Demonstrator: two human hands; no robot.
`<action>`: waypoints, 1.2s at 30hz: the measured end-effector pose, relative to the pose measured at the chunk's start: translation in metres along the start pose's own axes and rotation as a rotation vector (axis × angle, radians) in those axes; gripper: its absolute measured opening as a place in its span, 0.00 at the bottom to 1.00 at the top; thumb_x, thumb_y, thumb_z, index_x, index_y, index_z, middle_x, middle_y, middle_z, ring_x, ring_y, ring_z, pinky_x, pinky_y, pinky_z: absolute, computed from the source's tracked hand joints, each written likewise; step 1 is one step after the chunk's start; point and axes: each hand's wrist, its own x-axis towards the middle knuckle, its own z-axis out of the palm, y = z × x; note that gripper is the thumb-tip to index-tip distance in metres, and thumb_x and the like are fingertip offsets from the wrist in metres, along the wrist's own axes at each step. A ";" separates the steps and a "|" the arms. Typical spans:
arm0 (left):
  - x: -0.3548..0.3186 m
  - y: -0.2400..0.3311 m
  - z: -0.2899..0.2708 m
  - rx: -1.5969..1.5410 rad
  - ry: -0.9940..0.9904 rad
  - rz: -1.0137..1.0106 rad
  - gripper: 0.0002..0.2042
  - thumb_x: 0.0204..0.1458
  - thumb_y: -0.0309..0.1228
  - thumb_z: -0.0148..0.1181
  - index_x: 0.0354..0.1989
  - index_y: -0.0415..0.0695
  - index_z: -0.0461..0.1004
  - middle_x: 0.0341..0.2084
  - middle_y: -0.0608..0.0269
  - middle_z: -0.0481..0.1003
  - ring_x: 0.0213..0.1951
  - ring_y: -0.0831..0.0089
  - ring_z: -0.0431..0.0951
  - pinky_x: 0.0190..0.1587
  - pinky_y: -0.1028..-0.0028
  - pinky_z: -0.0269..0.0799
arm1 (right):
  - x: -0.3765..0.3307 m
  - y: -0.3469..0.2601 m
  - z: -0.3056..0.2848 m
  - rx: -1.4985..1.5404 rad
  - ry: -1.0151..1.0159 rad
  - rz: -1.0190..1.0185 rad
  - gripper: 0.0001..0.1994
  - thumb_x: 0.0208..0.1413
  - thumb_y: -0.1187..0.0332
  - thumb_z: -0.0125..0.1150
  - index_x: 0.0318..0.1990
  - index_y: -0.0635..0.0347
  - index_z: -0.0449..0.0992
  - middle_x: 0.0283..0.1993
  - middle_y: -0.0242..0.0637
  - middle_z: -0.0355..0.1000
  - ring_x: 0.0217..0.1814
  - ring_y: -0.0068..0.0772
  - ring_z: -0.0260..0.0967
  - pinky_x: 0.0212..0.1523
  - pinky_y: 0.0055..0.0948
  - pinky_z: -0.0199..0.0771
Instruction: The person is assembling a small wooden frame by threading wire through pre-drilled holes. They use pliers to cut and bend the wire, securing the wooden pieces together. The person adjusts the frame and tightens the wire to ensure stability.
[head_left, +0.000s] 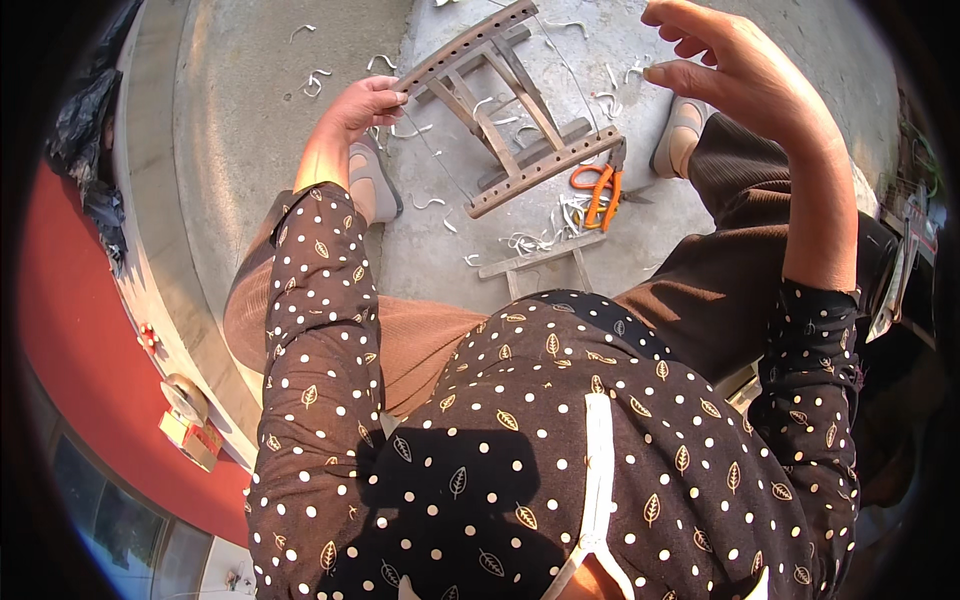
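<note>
wooden stool frame [494, 138] held at one corner, its span mostly bare

the left end of the upper rail [465, 46] is pinched between the thumb and fingers of the left hand [366, 106]. the right hand [735, 65] is raised at the upper right of the picture, its thumb parted from the bent fingers; nothing is seen in the gap, though a fine line at the tips could be missed.

the stool frame is placed at the upper centre of the picture, turned at a slant, its legs set between the upper rail and the lower rail [545, 173]. a thin strand is seen along either side, from rail to rail. by this the work is judged to be at an early point: the outer sides are spanned, while the middle is left unfilled and many holes look vacant.

below the lower rail, white scraps [525, 243] are strewn beside orange-handled cutters [603, 186]; whether one tool or two is shown is unclear. a small wooden piece [540, 256] is partly hidden by the patterned shirt [610, 420]. the raised fingers and the far rail end are close to the top edge, and the strand's fastenings are too small to be made out.
</note>
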 end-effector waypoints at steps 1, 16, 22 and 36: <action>0.000 0.001 0.001 0.058 -0.012 0.003 0.14 0.48 0.31 0.62 0.44 0.45 0.73 0.31 0.71 0.76 0.32 0.82 0.75 0.35 0.78 0.71 | 0.000 0.000 0.000 0.009 0.001 -0.004 0.23 0.47 0.62 0.66 0.47 0.67 0.70 0.40 0.51 0.74 0.42 0.46 0.73 0.40 0.36 0.73; -0.069 0.011 0.081 -0.352 0.052 0.279 0.20 0.47 0.27 0.62 0.49 0.35 0.69 0.32 0.61 0.76 0.31 0.73 0.77 0.33 0.76 0.73 | 0.012 0.044 0.035 -0.039 0.037 -0.068 0.24 0.49 0.57 0.66 0.52 0.57 0.70 0.45 0.44 0.73 0.44 0.38 0.70 0.45 0.33 0.74; -0.087 0.008 0.108 -0.427 0.060 0.316 0.22 0.48 0.26 0.61 0.53 0.35 0.66 0.39 0.58 0.74 0.36 0.70 0.77 0.39 0.72 0.74 | 0.014 0.042 0.041 -0.012 0.025 -0.041 0.24 0.49 0.58 0.65 0.52 0.58 0.70 0.46 0.45 0.73 0.44 0.38 0.70 0.45 0.34 0.74; -0.050 -0.056 0.077 -0.720 0.278 0.436 0.19 0.50 0.19 0.54 0.52 0.35 0.64 0.41 0.54 0.72 0.43 0.64 0.75 0.48 0.66 0.73 | 0.014 0.042 0.047 -0.064 0.033 -0.057 0.24 0.50 0.57 0.65 0.52 0.58 0.71 0.45 0.47 0.72 0.44 0.42 0.72 0.45 0.35 0.75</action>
